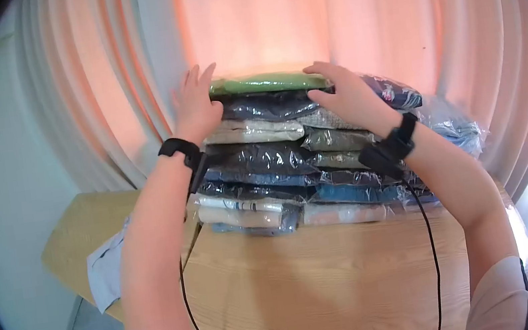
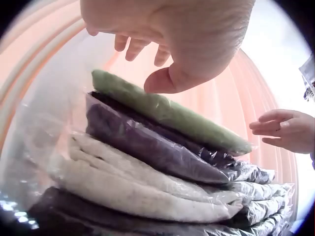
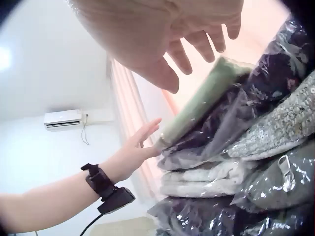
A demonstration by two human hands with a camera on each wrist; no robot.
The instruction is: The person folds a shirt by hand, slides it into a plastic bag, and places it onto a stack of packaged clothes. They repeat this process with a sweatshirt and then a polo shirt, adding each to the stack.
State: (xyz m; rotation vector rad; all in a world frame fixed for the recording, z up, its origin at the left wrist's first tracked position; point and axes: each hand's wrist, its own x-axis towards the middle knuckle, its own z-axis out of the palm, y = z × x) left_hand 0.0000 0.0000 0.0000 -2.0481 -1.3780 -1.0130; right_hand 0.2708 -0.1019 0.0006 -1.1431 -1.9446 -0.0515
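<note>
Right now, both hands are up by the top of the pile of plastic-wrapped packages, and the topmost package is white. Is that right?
Not quite: the topmost package is green, not white, as the head view shows. The rest holds: the left hand and right hand are up by the pile's top.

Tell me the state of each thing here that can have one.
Green folded cloth in clear plastic: bagged, lying flat
Dark folded cloth in clear plastic: bagged, beneath the green one
Bare left hand: open, at green cloth's left end
Bare right hand: open, by its right end
Long peach fabric curtains: drawn closed
Pale bluish-white cloth: partly hanging over the wooden table
</note>
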